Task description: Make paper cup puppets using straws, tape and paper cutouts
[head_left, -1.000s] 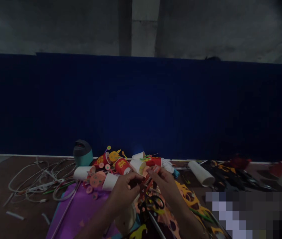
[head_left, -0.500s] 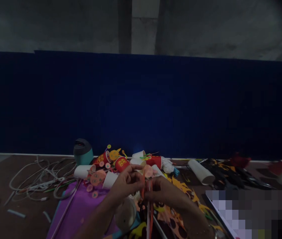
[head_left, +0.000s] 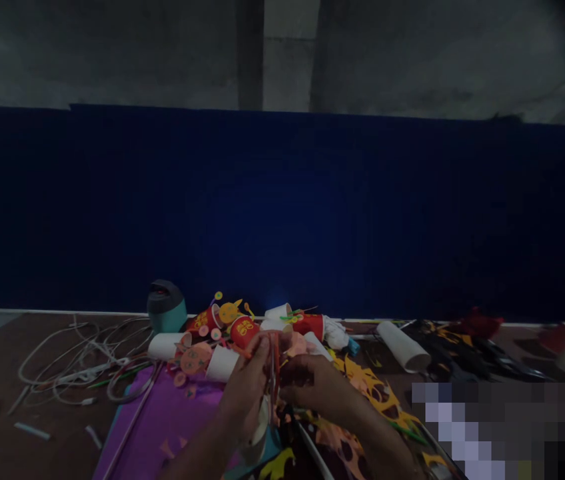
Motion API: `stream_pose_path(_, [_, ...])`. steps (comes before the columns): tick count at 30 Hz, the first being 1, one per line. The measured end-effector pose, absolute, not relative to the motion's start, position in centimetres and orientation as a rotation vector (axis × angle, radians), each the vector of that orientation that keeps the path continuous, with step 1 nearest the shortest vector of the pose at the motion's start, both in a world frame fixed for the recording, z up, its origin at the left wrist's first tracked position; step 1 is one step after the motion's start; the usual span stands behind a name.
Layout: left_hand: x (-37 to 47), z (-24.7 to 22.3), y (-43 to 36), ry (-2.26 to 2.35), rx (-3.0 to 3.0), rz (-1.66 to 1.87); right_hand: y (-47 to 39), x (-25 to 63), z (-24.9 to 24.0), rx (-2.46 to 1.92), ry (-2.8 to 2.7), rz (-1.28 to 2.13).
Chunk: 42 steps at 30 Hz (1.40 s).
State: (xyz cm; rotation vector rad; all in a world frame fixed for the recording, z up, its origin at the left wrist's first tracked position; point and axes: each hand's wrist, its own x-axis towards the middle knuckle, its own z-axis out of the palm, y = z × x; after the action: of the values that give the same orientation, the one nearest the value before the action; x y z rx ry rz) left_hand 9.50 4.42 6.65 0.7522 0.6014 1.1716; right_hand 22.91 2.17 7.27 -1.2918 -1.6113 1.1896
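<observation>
A thin orange-red strip [head_left: 274, 367] stands upright at the front centre, with paler strips beside it. My left hand [head_left: 251, 383] is closed round its left side, fingertips near the top. Close on the right is my right hand [head_left: 312, 381], its fingers curled toward the strip; whether they grip anything is too dark to tell. Under my left wrist lies a pale round object [head_left: 258, 427], partly hidden. Red paper cups [head_left: 244, 330] and white cups [head_left: 221, 363] lie just beyond the hands.
Purple sheet [head_left: 162, 413] at the front left, tangled white cables [head_left: 80, 363] further left. A teal-and-black container [head_left: 166, 308] stands near the blue panel [head_left: 272, 213]. Yellow-orange cut paper [head_left: 370, 387] and a white cup [head_left: 403, 347] lie to the right.
My left hand has turned more upright round the strip. The strip has shifted left and is now close against my left hand; my right hand sits slightly apart.
</observation>
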Motion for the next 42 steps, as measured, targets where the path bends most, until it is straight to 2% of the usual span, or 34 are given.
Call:
stream_pose_path(5, [9.5,6.9,4.3,0.58,0.675,1.211,2.2,22.5,7.0,-1.39,-1.631,1.02])
stream_pose_path(9, [9.0,6.8,4.5,0.711,0.881,1.215,2.2,22.5,6.8,-1.378,-1.533,1.145])
stream_pose_path(13, [8.3,6.9,5.4,0.863,1.12,1.216,2.0,23.3,7.5,-1.403,-1.56,1.048])
stream_pose_path(28, [8.2,5.9,5.3,0.76,1.219,0.8,2.8,24.4,7.8,-1.17,-1.266,1.076])
stream_pose_path(38, [8.7,5.7,6.0,0.739,1.052,0.989,3.0,23.9,7.8,-1.202,-1.165,1.233])
stream_pose_path(42, [8.2,6.2,5.8,0.697,1.09,1.019,3.5,24.9,8.1,-1.195,-1.15,1.148])
